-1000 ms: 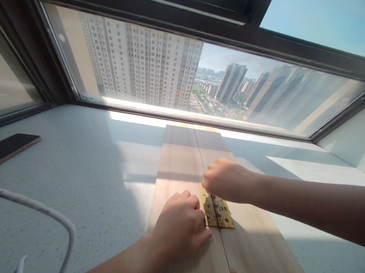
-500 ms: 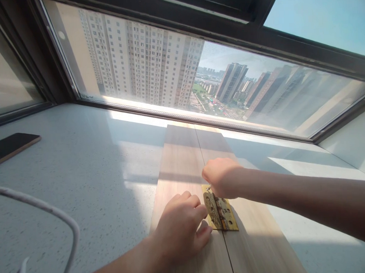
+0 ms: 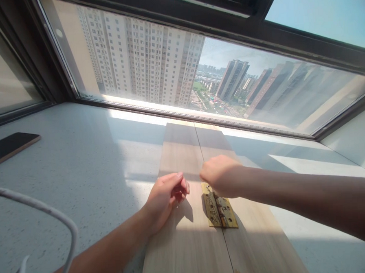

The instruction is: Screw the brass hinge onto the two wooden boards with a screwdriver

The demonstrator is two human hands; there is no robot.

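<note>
Two wooden boards lie side by side on a white speckled sill, running toward the window. A brass hinge spans the seam between them. My right hand is closed in a fist at the hinge's far left corner, fingers pinched on something small that I cannot make out. Raised just above the left board, my left hand is left of the hinge with fingers curled and tips pinched together; whether it holds anything is hidden.
A dark phone lies at the far left of the sill. A white cable loops at the lower left. The window frame runs along the far ends of the boards.
My left hand has lifted off the board beside the hinge and moved up and to the left, fingers curling. My right hand stays at the hinge's top corner.
</note>
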